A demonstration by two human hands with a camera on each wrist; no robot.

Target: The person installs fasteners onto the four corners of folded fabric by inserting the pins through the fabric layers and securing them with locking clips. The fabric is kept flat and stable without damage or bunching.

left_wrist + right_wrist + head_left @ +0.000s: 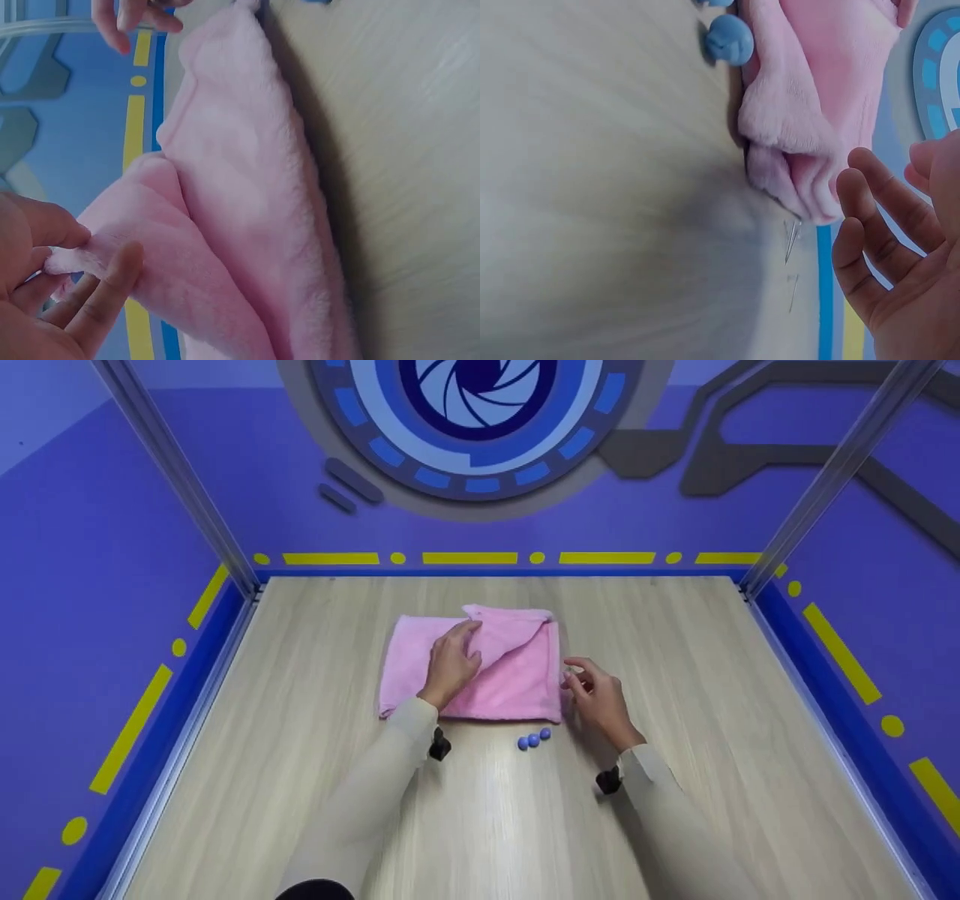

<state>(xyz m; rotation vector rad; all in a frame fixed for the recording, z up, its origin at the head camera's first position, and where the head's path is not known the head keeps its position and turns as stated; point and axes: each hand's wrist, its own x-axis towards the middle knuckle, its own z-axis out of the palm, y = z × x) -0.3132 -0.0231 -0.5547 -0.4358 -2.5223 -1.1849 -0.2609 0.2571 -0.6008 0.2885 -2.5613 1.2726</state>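
A pink plush cloth (pixel 517 690) lies folded on the table, its upper layer turned back diagonally. My left hand (pixel 451 661) is over its middle; in the left wrist view, thumb and fingers pinch the edge of the raised flap (pixel 165 262). Just beyond the cloth's right edge is my right hand (pixel 602 703), its fingers loosely bent with nothing held between them in the right wrist view. Thin silver pin-like pieces (pixel 791 241) show by the cloth's corner there. Three small blue balls (pixel 533 739) sit in a row in front of the cloth.
The wood-grain table (pixel 300 675) is bounded by blue-purple panels (pixel 225 450) with yellow markings at the back and sides. Metal posts (pixel 180 480) stand at the back corners. Each wrist carries a small black device (pixel 608 781).
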